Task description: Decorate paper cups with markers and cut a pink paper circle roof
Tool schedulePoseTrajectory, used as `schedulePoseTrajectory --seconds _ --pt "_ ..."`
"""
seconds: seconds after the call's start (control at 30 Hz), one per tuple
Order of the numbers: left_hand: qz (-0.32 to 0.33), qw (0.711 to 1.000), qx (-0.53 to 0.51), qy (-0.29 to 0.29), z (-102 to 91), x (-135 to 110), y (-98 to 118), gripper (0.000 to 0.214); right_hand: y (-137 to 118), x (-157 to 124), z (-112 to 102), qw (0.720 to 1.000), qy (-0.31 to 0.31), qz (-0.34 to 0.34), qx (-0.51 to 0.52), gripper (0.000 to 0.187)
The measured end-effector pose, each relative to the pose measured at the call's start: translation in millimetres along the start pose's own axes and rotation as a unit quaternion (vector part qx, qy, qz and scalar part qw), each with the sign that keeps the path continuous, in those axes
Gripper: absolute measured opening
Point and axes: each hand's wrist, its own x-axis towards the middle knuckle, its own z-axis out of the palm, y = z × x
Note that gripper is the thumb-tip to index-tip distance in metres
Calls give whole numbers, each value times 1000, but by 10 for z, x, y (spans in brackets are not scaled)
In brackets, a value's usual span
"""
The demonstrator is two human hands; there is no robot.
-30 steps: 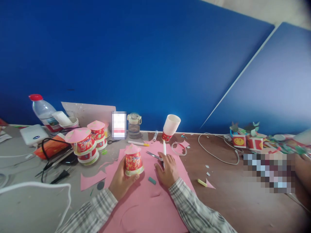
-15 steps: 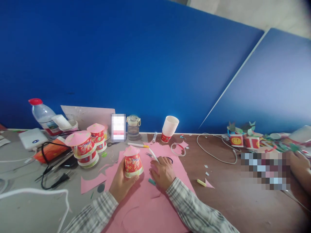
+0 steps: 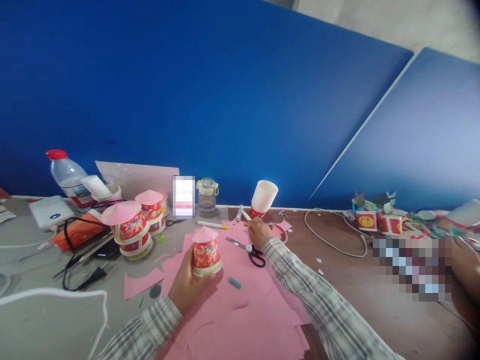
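Holding the cup [image 3: 207, 254], the left hand [image 3: 186, 286] is closed round its left side and base, thumb along the bottom edge, other fingers mostly hidden. The cup stands wide end down, over the pink paper [image 3: 225, 312]; whether it touches it, I cannot tell. Its wall is bright red, printed with gold and pale patterns, narrowing slightly upward; a pale yellowish band rings the foot, and a shallow pink cone [image 3: 204, 233] caps the top like a roof. Well apart from the left, the right hand [image 3: 260, 233] reaches forward beside the stack [image 3: 265, 194], a white pen [image 3: 246, 215] at its fingertips; how firmly it is gripped, I cannot tell. Scissors [image 3: 256, 258] lie partly open between the hands, with a green stub [image 3: 235, 283] nearer the wearer.
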Motion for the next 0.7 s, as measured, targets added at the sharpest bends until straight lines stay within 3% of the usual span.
schedulePoseTrajectory --seconds 0.2,0.43,0.57,0.7 --pt "7 1000 8 -3 -6 5 -9 68 51 266 170 999 -4 -32 3 22" --pt "4 1000 1 -13 -7 -2 -3 67 20 244 176 999 27 -44 -8 23" --pt "-3 1000 27 3 -8 9 -37 68 -138 208 35 996 28 -86 -11 22" --pt "2 997 63 34 -15 24 -114 72 -460 281 -29 988 -2 -153 -5 23"
